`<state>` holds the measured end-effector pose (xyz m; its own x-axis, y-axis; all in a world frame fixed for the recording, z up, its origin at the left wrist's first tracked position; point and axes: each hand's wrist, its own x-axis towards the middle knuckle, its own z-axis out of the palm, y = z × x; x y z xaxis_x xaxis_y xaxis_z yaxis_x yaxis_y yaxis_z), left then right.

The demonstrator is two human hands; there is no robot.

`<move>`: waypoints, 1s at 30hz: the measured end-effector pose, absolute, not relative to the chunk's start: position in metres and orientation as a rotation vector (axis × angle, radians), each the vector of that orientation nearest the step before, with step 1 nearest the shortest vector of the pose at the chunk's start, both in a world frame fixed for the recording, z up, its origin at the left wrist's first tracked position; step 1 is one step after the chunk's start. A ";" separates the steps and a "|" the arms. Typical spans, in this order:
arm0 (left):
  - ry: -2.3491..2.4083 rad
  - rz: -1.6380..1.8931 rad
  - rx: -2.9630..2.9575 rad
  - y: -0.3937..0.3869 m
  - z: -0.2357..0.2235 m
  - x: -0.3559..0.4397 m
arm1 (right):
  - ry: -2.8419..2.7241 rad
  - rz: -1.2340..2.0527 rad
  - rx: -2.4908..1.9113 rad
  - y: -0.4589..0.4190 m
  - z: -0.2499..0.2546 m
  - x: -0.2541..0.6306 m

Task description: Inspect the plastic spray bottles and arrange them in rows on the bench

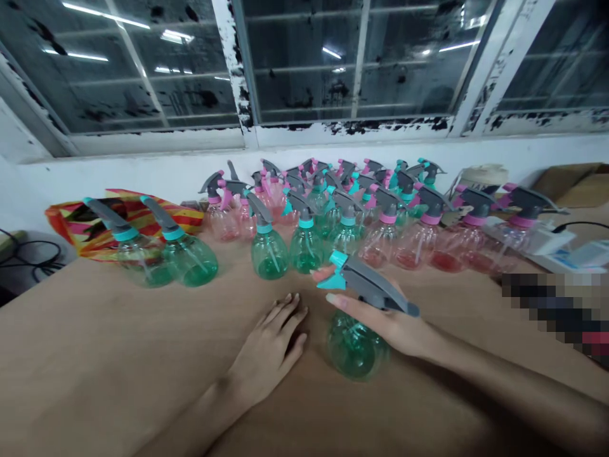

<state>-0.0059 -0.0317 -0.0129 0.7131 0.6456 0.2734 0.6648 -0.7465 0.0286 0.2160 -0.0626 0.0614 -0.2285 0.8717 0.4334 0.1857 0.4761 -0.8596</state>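
Observation:
A green see-through spray bottle (353,348) with a grey head and teal trigger stands on the brown table (95,355) in front of me. My right hand (380,317) is closed around its neck under the spray head, fingers pointing left. My left hand (273,349) lies flat on the table just left of the bottle, fingers stretched out and holding nothing.
Many more spray bottles stand at the back: green ones (269,251) in the middle, two green ones (188,257) at the left, pink ones (419,244) to the right. A striped bag (98,225) lies at the far left. Cardboard boxes (571,181) sit at the right under the window.

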 end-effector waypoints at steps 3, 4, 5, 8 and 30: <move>-1.085 -0.415 -2.837 -0.032 -0.013 -0.006 | -1.705 0.824 -0.934 -0.061 0.063 0.218; -1.084 -0.412 -2.839 -0.032 -0.013 -0.006 | -1.693 0.831 -0.946 -0.060 0.063 0.218; -1.084 -0.409 -2.840 -0.032 -0.013 -0.006 | -1.680 0.844 -0.955 -0.059 0.064 0.219; -1.090 -0.402 -2.842 -0.033 -0.011 -0.004 | -1.633 0.883 -0.947 -0.056 0.065 0.221; -1.095 -0.468 -2.856 -0.033 -0.013 -0.004 | -1.606 0.734 -1.117 -0.057 0.067 0.216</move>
